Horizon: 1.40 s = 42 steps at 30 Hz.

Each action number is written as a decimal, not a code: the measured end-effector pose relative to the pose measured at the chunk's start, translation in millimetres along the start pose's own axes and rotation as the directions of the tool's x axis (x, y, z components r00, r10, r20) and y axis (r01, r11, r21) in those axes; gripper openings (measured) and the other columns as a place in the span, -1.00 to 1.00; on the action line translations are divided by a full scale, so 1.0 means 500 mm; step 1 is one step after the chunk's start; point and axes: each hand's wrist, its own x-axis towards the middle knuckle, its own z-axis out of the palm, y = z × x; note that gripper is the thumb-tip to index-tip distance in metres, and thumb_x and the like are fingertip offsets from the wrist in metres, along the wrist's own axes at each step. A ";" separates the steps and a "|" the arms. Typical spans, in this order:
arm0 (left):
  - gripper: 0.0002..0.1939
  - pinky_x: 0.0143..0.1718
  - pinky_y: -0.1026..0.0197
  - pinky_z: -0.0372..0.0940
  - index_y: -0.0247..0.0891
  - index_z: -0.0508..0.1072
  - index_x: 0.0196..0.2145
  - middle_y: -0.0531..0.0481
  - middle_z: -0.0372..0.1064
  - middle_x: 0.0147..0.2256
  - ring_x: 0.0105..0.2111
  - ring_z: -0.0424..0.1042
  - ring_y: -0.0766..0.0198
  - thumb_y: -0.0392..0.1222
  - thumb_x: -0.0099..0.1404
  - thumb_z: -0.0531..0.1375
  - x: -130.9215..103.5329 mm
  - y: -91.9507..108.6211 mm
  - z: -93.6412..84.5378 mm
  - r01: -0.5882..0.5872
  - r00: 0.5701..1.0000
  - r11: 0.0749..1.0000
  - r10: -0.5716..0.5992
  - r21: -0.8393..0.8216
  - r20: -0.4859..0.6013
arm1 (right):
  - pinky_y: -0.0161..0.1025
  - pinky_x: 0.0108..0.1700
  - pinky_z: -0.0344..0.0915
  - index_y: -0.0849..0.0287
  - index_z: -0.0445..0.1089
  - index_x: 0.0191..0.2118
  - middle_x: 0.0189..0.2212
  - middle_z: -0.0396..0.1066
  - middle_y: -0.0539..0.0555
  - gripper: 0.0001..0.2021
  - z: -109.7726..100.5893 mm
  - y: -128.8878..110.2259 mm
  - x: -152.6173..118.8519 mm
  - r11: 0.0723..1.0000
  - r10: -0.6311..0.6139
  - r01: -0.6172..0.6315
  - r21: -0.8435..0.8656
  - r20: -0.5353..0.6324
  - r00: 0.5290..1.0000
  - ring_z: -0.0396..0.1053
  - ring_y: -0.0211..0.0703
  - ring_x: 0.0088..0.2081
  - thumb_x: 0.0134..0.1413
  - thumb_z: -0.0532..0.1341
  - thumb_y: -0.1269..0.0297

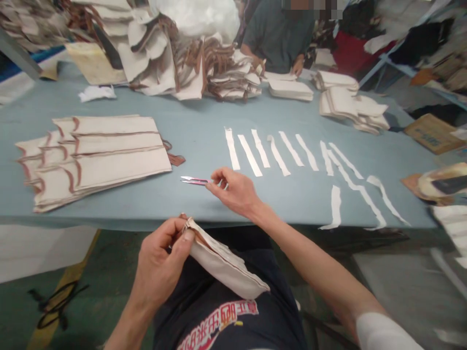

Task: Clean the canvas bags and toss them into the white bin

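Observation:
My left hand (162, 255) pinches one end of a cream cloth piece (226, 265) with a brown inner edge, which hangs over my lap, its layers slightly parted. My right hand (233, 189) is above the table's front part, thumb and fingers closed at the handle end of pink thread snips (195, 181). The blades of the snips point left, and part of the handle is hidden by my fingers. Left of the snips lies a stack of cream sewn pieces (116, 150) with brown edges. A brown tab (177, 159) sticks out at its right end.
Several white strips (250, 154) lie spread on the blue-green table (197, 116). Piled cream and brown pieces (189, 63) line the back, with folded cream stacks (339, 99) at the right. Across the table, a person's hands (297, 65) touch a cream piece. A cardboard piece (434, 133) lies far right.

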 end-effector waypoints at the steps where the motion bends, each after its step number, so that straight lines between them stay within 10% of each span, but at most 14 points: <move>1: -0.68 -0.37 0.24 0.29 -0.19 0.58 -0.39 0.03 0.53 -0.45 -0.45 0.42 0.21 0.03 0.47 0.26 0.000 -0.001 -0.010 0.025 1.000 0.999 -0.024 -0.048 0.002 | -0.20 -0.04 0.36 0.19 0.45 0.12 0.05 0.60 0.14 -0.64 0.014 0.005 0.033 0.999 -0.006 0.007 -0.031 0.010 1.000 0.53 -0.13 -0.09 0.43 0.33 0.03; 8: -0.63 -0.52 0.27 0.18 -0.19 0.58 -0.43 0.01 0.48 -0.48 -0.54 0.29 0.27 0.11 0.40 0.36 -0.010 0.038 -0.072 0.082 0.996 0.963 -0.067 -0.255 0.066 | -0.05 0.09 0.36 0.31 0.49 0.09 0.12 0.53 0.37 -0.70 0.117 0.020 0.150 0.980 -0.043 0.068 -0.186 0.135 0.990 0.48 0.15 0.14 0.52 0.25 0.14; 15: -0.71 -0.51 0.26 0.26 -0.18 0.54 -0.51 0.00 0.42 -0.52 -0.48 0.37 0.20 -0.01 0.25 0.44 -0.004 0.064 -0.083 0.038 0.994 0.984 -0.020 -0.173 0.109 | -0.07 0.03 0.37 0.28 0.43 0.01 -0.02 0.56 0.31 -0.77 0.106 0.036 0.138 0.994 0.024 -0.010 -0.106 0.134 0.991 0.54 0.04 -0.04 0.59 0.09 0.25; 21: -0.74 -0.50 0.31 0.27 -0.20 0.59 -0.44 -0.03 0.49 -0.43 -0.47 0.37 0.25 -0.02 0.29 0.45 -0.009 0.055 -0.073 0.082 0.994 0.975 -0.065 -0.209 0.085 | -0.30 -0.24 0.37 0.11 0.27 -0.20 -0.39 0.54 0.03 -0.58 0.031 0.005 -0.011 0.966 -0.055 0.016 0.257 0.146 0.988 0.48 -0.25 -0.40 0.67 -0.18 0.11; 26: -0.79 -0.45 0.33 0.29 -0.20 0.59 -0.41 0.02 0.48 -0.39 -0.47 0.34 0.31 -0.09 0.28 0.48 0.003 0.056 -0.058 0.088 0.990 0.957 -0.055 -0.275 0.127 | -0.36 -0.51 0.21 0.08 0.30 -0.13 -0.54 0.33 -0.15 -0.83 -0.056 -0.059 -0.173 0.741 -0.154 0.118 0.661 -0.004 0.988 0.27 -0.31 -0.57 0.54 0.11 0.13; 42: -0.78 -0.43 0.31 0.24 -0.19 0.67 -0.34 0.00 0.51 -0.37 -0.42 0.35 0.27 0.00 0.35 0.43 0.010 0.067 -0.010 0.141 0.988 0.960 -0.122 -0.244 0.094 | -0.32 -0.49 0.20 0.13 0.45 -0.25 -0.56 0.55 -0.06 -0.75 -0.061 -0.085 -0.213 0.931 -0.308 0.357 0.075 -0.359 0.881 0.43 -0.30 -0.60 0.54 0.16 0.23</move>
